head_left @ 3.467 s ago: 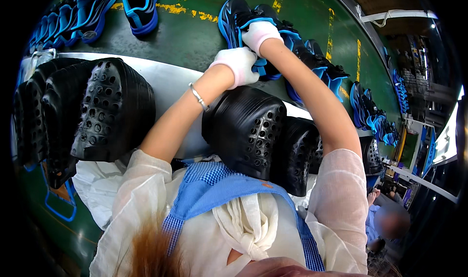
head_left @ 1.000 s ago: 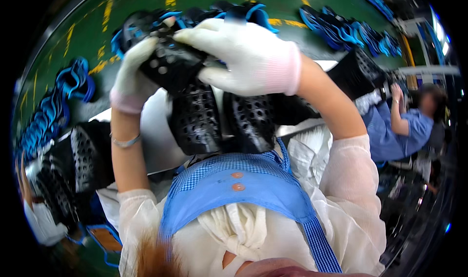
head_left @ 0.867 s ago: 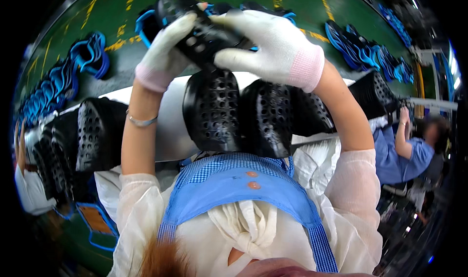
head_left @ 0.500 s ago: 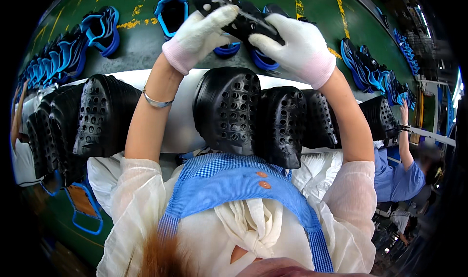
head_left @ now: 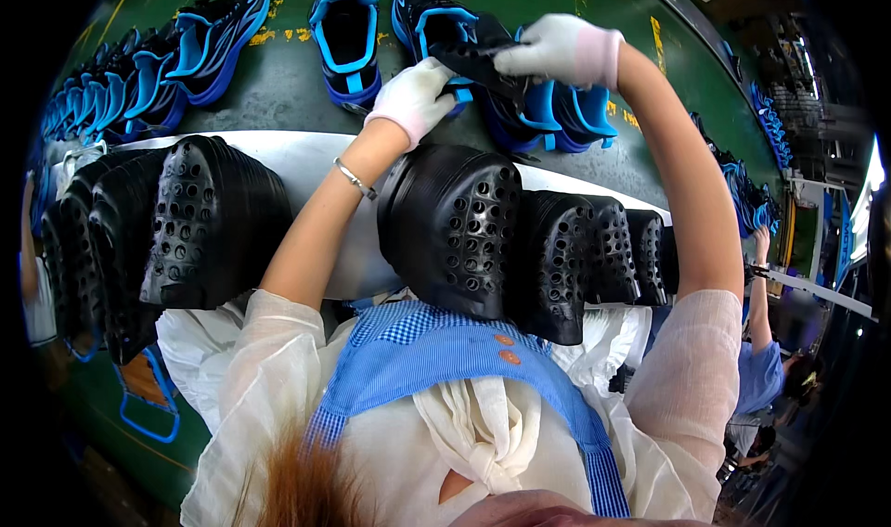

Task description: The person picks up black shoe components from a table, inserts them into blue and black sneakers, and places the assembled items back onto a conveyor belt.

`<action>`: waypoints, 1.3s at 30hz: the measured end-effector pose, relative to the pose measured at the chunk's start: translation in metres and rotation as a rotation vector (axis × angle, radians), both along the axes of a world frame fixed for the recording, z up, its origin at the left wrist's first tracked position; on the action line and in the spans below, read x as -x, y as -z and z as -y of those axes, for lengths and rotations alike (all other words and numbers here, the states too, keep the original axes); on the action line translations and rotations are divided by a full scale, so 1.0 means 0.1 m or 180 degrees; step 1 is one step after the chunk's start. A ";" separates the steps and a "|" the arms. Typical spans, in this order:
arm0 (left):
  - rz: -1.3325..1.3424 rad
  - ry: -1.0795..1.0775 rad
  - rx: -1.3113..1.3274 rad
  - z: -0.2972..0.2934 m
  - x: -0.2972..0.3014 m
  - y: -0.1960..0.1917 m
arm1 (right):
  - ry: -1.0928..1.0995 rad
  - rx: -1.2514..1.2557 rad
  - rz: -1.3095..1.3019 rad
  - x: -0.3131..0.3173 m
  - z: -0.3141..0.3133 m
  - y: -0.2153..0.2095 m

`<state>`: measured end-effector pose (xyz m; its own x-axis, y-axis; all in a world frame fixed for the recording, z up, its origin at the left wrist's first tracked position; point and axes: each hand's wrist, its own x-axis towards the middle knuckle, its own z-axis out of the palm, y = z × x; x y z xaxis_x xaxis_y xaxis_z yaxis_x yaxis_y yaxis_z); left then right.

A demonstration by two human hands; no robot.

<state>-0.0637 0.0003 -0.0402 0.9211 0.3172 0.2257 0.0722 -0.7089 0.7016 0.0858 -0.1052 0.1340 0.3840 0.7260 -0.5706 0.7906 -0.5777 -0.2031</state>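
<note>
Black insole (head_left: 475, 65) in right hand (head_left: 561, 50)

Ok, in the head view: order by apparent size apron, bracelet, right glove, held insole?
1. Apron
2. Right glove and insole, unranked: insole partly covered
3. Bracelet

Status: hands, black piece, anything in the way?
Right hand pinching thin black piece; left hand at its left end, grip unclear. Piece overlaps black-and-blue shoe in view. Perforated black stacks stand between hands and blue apron.
</note>
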 end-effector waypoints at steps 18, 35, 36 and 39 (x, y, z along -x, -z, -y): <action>-0.2078 0.0481 -0.0225 -0.23 -0.35 -0.23 | 0.0050 -0.0167 0.0941 0.02 -0.65 0.73; -0.1981 0.0111 0.0001 -0.23 -0.28 -0.15 | -0.0890 -0.0197 0.1698 0.32 -0.83 1.19; -0.2061 0.0089 -0.0053 -0.24 -0.28 -0.15 | -0.0908 -0.0203 0.1694 0.31 -0.87 1.22; -0.1973 0.0282 -0.0051 -0.33 -0.32 -0.14 | -0.1216 -0.0110 0.1775 0.31 -0.95 1.07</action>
<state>-0.0317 0.0332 -0.0267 0.9050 0.2347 -0.3549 0.4028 -0.7410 0.5373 0.0551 -0.0099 0.0274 0.3269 0.8836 -0.3354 0.9298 -0.2373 0.2812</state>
